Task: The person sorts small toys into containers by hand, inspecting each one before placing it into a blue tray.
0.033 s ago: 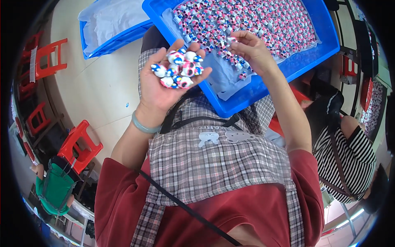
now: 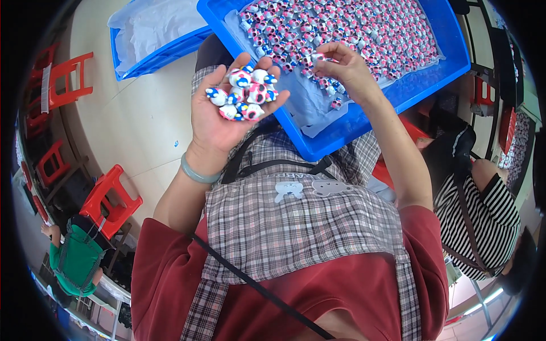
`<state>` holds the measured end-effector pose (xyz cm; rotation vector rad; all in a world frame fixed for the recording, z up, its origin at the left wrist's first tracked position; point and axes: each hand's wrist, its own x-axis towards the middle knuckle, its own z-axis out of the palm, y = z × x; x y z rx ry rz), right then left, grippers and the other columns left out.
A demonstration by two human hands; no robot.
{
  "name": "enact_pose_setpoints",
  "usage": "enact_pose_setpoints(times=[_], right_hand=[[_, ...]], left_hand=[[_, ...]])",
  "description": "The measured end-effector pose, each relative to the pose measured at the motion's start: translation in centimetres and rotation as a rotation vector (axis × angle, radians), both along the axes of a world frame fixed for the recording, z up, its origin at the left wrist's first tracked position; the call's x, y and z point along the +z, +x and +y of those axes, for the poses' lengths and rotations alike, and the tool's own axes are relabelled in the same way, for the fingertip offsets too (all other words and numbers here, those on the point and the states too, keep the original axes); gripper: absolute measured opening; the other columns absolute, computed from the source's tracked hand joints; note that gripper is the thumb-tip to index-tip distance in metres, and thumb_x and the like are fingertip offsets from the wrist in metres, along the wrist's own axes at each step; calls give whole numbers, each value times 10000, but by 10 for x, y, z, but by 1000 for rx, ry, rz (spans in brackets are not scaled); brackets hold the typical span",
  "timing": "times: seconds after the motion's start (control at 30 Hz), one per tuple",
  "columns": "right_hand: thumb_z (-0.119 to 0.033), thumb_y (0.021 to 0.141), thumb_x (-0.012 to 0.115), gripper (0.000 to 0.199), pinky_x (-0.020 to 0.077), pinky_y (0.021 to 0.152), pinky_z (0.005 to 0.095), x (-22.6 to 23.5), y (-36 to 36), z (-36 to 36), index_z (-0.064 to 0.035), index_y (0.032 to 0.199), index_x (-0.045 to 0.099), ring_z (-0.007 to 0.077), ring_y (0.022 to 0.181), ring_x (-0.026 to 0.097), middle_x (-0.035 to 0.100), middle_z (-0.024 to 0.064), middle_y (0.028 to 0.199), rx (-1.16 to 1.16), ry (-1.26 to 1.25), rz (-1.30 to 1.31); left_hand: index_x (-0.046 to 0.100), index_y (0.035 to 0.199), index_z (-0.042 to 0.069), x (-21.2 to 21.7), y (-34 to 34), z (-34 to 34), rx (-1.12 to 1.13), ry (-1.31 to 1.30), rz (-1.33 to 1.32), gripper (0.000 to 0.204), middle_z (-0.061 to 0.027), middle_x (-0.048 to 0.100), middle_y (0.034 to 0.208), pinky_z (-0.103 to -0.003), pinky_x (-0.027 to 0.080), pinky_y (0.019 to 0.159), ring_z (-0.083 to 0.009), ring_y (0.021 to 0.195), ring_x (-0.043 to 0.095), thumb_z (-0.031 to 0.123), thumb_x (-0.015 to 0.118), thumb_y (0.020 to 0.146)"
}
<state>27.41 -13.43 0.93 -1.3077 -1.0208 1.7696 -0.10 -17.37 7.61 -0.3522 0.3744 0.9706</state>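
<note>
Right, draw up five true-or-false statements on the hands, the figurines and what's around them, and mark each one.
1. Several figurines lie in the open palm of the left hand. True.
2. The right hand has a single figurine at its fingers. True.
3. Both wrists are bare. False: a pale bracelet circles the left one.
4. The large blue tray holds many more figurines. True.
5. The apron is plain black. False: the checked apron has a plaid pattern.

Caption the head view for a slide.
Left hand cradles small painted figurines while the right hand pinches another figurine over a blue tray of many more.
</note>
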Motion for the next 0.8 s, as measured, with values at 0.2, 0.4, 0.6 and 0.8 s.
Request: enact_pose_setpoints(times=[0.2,0.4,0.6,0.8], right_hand=[[-47,830,702,253,571,768,322,-20,-20,-10,-41,1072,630,209,916,675,597,65,1072,394,547,-644],[-74,768,710,299,489,874,387,-48,-28,-1,-86,1061,648,251,1002,585,591,60,1031,753,1105,-921],[-115,837,621,237,456,915,354,-63,-26,13,-80,1066,671,200,1061,560,606,40,1087,895,1239,-994],[-100,861,578,269,453,921,346,-65,-21,10,-76,1112,671,212,1066,557,599,68,1101,870,1286,-1032]], left_hand=[[594,1202,44,-4,-6,-5,62,-42,19,326,-235,545,1319,-692,341,1077,-399,1308,474,254,551,956],[589,1219,43,-8,-3,-9,37,-6,-34,339,-233,541,1323,-682,334,1085,-400,1315,465,262,536,965],[565,1250,38,-7,-7,-12,75,-35,-26,363,-235,519,1363,-682,334,1087,-395,1327,453,260,530,965],[551,1268,39,-7,-8,-11,85,-46,-44,378,-232,504,1384,-685,326,1092,-394,1330,450,263,524,965]])
